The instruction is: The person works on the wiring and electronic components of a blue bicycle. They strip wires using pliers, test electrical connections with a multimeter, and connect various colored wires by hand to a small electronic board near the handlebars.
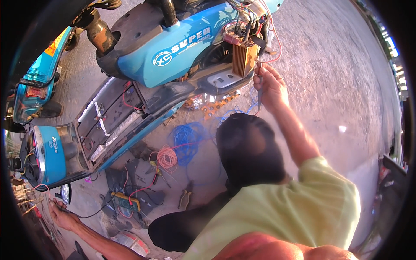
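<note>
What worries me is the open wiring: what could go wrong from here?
1. A co-worker's hand holds thin wires at the scooter's exposed wiring; a pull might loosen a joint or bring bare ends together.
2. The left hand grips a black lead running toward the meter on the ground; a tug could drag it.
3. Loose wire coils lie beside the co-worker and could snag or trip someone.

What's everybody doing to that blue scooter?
The blue scooter stands opened up, with its wires showing. A person in a green shirt crouches beside it, and that person's hand pinches thin wires by a ribbed orange box. The camera wearer's left hand holds a black wire running to a yellow meter on the ground.
</note>
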The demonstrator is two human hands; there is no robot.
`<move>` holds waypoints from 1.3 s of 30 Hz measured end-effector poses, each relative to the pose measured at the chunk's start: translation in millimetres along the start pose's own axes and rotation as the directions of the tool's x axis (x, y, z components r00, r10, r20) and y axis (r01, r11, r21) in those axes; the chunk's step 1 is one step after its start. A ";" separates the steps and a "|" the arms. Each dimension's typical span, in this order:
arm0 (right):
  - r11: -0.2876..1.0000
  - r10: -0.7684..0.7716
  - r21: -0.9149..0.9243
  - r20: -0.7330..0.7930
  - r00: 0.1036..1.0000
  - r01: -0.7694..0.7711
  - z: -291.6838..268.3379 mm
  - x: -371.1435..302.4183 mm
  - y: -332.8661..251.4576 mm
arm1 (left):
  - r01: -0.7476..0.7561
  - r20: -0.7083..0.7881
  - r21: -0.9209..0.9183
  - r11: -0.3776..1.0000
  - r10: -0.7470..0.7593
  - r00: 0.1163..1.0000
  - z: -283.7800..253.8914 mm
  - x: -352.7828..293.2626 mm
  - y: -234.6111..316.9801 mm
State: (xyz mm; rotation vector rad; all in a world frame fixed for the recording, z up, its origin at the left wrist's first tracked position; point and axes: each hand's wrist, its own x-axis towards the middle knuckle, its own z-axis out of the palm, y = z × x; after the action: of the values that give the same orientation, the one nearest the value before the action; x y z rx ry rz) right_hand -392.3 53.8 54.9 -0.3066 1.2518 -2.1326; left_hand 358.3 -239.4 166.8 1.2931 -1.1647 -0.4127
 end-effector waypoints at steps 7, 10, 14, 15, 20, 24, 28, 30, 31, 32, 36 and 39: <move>0.883 0.041 -0.463 -0.102 0.994 -0.083 45.8 -7.3 -2.5 | -0.083 -0.007 0.269 0.959 0.088 0.996 -58.0 -20.3 -17.8; 0.987 0.062 -0.153 0.099 0.993 -0.046 -48.1 36.4 17.2 | -0.066 -0.119 0.257 0.964 0.100 0.988 4.5 -21.5 26.0; 0.999 0.038 -0.038 0.295 0.955 -0.029 -84.3 60.8 9.3 | -0.059 -0.092 -0.077 0.995 0.052 0.994 25.6 -20.2 43.0; 0.998 0.049 -0.045 0.327 0.944 -0.036 -80.4 63.6 10.4 | -0.053 -0.122 -0.062 0.997 0.045 0.992 13.6 -28.2 40.8; 0.991 0.000 -0.132 0.213 0.977 0.029 -76.9 67.6 13.3 | -0.041 -0.153 -0.085 0.996 0.027 0.988 -10.2 -43.5 44.1; 0.996 0.020 -0.089 0.272 0.962 0.004 -98.4 81.0 10.9 | -0.048 -0.163 -0.062 0.997 0.038 0.986 -10.1 -49.6 42.6; 0.997 0.042 -0.082 0.318 0.947 -0.017 -97.3 79.4 11.0 | -0.028 -0.215 -0.061 0.998 0.015 0.977 -27.6 -51.2 34.8; 0.995 0.041 -0.104 0.310 0.950 -0.010 -92.6 74.3 12.8 | -0.033 -0.235 -0.067 0.997 0.016 0.972 -38.8 -49.8 31.8; 0.992 0.042 -0.123 0.297 0.954 -0.005 -89.4 71.6 14.6 | -0.027 -0.250 -0.052 0.998 0.013 0.968 -45.8 -48.6 30.2; 0.992 0.044 -0.125 0.302 0.952 -0.006 -88.5 71.2 15.1 | -0.018 -0.264 -0.038 0.999 0.008 0.965 -50.8 -48.4 29.4; 0.987 0.065 -0.157 0.299 0.952 -0.018 -87.7 67.6 19.0 | -0.012 -0.293 0.013 1.000 0.015 0.956 -65.0 -44.5 29.7; 0.974 0.097 -0.225 0.259 0.961 -0.037 -103.2 59.6 -1.8 | -0.015 -0.198 0.192 0.981 0.054 0.979 -41.9 -20.2 18.9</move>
State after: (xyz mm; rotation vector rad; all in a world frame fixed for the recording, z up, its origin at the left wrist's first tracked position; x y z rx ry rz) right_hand -489.8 89.0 -4.1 -0.6177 1.3151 -1.8249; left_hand 378.4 -195.7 181.2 1.4419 -1.0712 -0.1420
